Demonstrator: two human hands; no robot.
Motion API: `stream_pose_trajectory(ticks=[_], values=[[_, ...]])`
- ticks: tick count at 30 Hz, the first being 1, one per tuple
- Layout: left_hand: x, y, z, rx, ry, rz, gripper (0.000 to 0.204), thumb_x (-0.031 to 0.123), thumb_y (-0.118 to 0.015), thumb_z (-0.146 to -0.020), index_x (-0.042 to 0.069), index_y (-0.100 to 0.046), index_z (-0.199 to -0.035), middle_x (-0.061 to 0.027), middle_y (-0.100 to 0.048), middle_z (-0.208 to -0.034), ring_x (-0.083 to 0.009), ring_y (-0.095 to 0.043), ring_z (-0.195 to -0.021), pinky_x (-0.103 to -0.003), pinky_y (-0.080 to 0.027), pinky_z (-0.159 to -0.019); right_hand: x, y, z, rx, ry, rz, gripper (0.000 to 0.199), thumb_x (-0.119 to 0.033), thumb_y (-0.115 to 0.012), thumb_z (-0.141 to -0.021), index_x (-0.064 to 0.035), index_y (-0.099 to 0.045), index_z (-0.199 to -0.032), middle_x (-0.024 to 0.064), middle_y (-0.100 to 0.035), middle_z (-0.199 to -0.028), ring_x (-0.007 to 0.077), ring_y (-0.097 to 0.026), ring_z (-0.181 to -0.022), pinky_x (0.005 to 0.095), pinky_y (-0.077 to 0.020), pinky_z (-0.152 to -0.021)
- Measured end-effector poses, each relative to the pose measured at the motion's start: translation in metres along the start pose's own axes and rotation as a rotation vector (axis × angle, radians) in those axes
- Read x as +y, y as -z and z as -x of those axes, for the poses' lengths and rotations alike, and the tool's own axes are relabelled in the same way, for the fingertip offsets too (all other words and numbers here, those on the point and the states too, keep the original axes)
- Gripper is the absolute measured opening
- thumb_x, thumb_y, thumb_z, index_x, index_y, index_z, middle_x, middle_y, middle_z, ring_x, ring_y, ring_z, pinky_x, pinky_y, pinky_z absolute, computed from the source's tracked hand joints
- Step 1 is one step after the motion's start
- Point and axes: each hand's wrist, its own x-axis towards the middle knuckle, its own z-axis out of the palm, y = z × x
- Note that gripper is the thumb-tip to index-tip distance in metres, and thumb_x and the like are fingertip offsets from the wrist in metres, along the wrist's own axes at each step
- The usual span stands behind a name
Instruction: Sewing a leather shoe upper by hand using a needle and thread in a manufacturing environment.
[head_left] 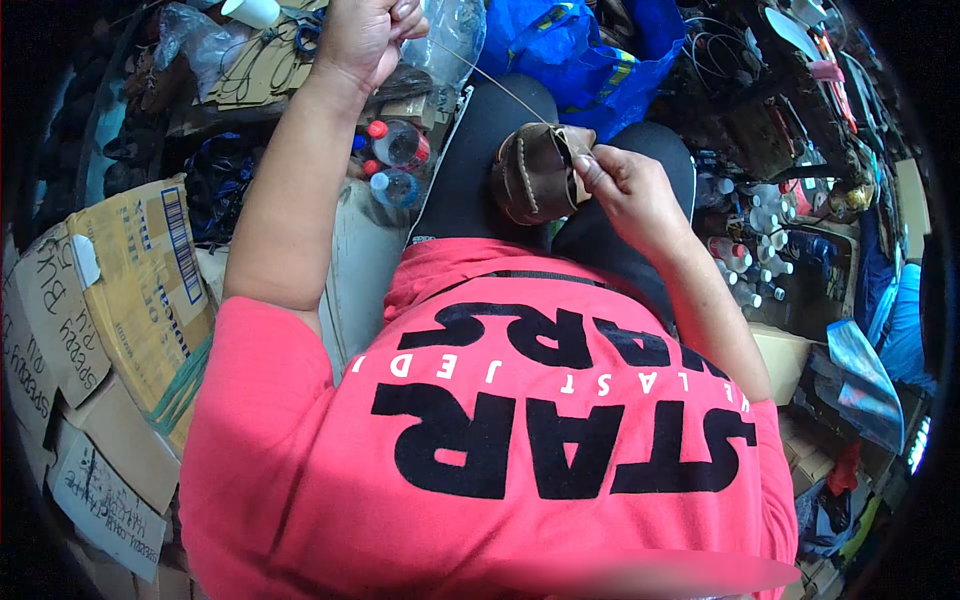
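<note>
On my lap rests a brown leather shoe point(530, 180), its rounded end toward me, with a row of pale, thick stitches along one side. My right hand point(635, 195) grips its opening edge, the thumb pressed on the leather and the other fingers partly hidden behind. Raised high at the upper left, my left hand point(378, 42) is closed in a pinch. A thin pale thread point(490, 78) runs taut from that hand down to the top of the shoe. Whether a needle is also in the left fingers cannot be made out.
Past my knees lies a blue plastic bag point(575, 55). Capped plastic bottles point(400, 145) stand beside my left thigh. Several small bottles point(765, 220) crowd a tray at the right. Cardboard boxes point(130, 270) are stacked at the left, and a white cup point(252, 12) is at the top.
</note>
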Motion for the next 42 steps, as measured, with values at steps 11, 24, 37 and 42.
stream_pose_trajectory(ticks=[11, 24, 37, 42], values=[[0.043, 0.027, -0.041, 0.035, -0.212, -0.093, 0.015, 0.012, -0.050, -0.096, 0.012, -0.048, -0.081, 0.0049, -0.032, -0.052, -0.0064, -0.026, -0.039, -0.022, -0.023, -0.039, -0.001, -0.016, 0.003, -0.063, 0.139, -0.066, 0.034, -0.030, -0.050, -0.096, 0.0010, -0.056, -0.082, 0.0228, -0.058, -0.074, 0.0391, -0.059, -0.073, 0.0443, -0.0441, -0.065], [0.017, 0.083, 0.006, 0.003, 0.008, 0.016, 0.018, 0.019, -0.050, -0.098, 0.005, -0.059, -0.091, -0.0028, -0.056, -0.073, -0.0118, -0.054, -0.069, -0.026, -0.043, -0.066, 0.026, 0.006, 0.020, -0.159, -0.125, -0.568, 0.037, -0.028, -0.055, -0.094, -0.0046, -0.060, -0.122, -0.0041, -0.060, -0.092, 0.0113, -0.054, -0.086, 0.0308, -0.0418, -0.074], [0.073, -0.132, 0.003, -0.596, -0.527, -0.352, 0.009, 0.012, -0.062, -0.091, 0.005, -0.063, -0.086, -0.0035, -0.061, -0.077, -0.0107, -0.057, -0.074, -0.026, -0.046, -0.067, -0.100, 0.101, -0.002, -0.385, 0.269, -0.385, 0.022, -0.016, -0.059, -0.091, 0.0015, -0.064, -0.103, 0.0037, -0.064, -0.095, 0.0086, -0.057, -0.092, 0.0213, -0.0439, -0.083], [-0.010, -0.117, -0.002, -0.600, -0.050, -0.232, 0.027, 0.029, -0.057, -0.094, 0.004, -0.066, -0.098, -0.0040, -0.065, -0.093, -0.0104, -0.060, -0.089, -0.026, -0.047, -0.082, -0.051, 0.108, 0.003, -0.157, 0.278, -0.828, 0.033, -0.025, -0.057, -0.093, 0.0047, -0.066, -0.102, 0.0004, -0.058, -0.079, 0.0077, -0.048, -0.070, 0.0213, -0.0385, -0.065]])
